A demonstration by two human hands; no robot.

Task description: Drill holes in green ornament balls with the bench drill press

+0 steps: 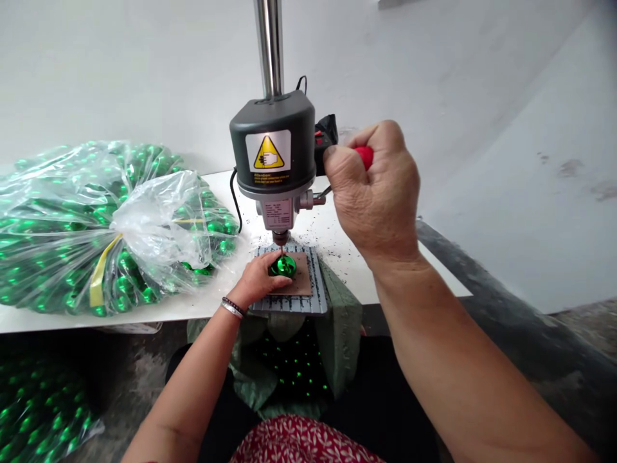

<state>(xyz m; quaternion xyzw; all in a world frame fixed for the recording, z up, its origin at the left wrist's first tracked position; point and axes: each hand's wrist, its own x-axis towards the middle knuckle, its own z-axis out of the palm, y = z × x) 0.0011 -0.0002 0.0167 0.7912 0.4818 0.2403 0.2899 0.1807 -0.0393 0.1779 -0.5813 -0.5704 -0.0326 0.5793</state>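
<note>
A small drill press (273,145) stands upright, its bit pointing down at a shiny green ball (286,265). My left hand (260,276) grips that ball between thumb and fingers, on a brown board (301,283) over the grey slotted base plate (315,299). The bit's tip meets the top of the ball or is very close to it; I cannot tell which. Raised at the right, my right hand (376,193) is closed in a fist around the red knob (366,156) of the press lever (326,191).
A clear plastic bag (159,212) full of green balls lies on the white table (351,257) at left. Dark shavings surround the base. Below the table edge hangs an open green sack (342,321) with green balls inside. Another bag of green balls (43,405) sits lower left.
</note>
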